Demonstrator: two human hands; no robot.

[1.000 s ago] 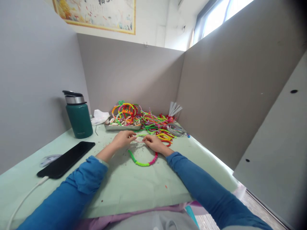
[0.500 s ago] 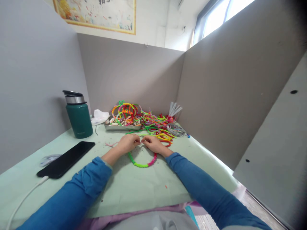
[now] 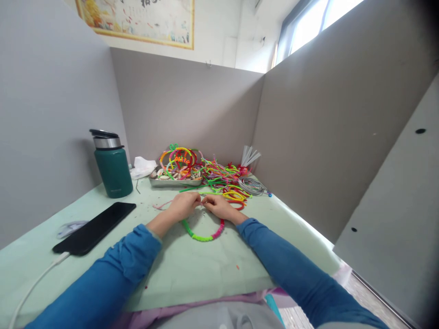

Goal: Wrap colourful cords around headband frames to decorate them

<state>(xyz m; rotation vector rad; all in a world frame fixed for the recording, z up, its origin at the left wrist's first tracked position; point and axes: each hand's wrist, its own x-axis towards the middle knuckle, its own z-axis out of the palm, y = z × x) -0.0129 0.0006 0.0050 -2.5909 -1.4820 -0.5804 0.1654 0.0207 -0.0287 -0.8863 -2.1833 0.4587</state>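
My left hand [image 3: 185,205] and my right hand [image 3: 218,207] meet fingertip to fingertip above the middle of the table, both closed in a pinch. A light pink pipe cleaner [image 3: 162,205] runs out to the left from behind my left hand, and a bit of pink shows between the fingertips. Below the hands hangs or lies the lower curve of a ring wrapped in pipe cleaner [image 3: 202,238], green, lime and magenta; its upper part is hidden by my hands. Just behind my right hand lie yellow and red pipe-cleaner loops [image 3: 236,196].
A metal tray [image 3: 176,183] holds shell-like pieces and finished colourful rings. Beside it spreads a heap of pipe cleaners [image 3: 222,173] and a coil of grey wire [image 3: 253,186]. On the left stand a green bottle [image 3: 114,171] and a phone [image 3: 96,228] with its white cable. Grey partitions [image 3: 188,100] enclose the table.
My left hand has shifted very slightly, and the pink pipe cleaner's free end has moved a little to the right. The ring's lower curve has tilted and dropped slightly.
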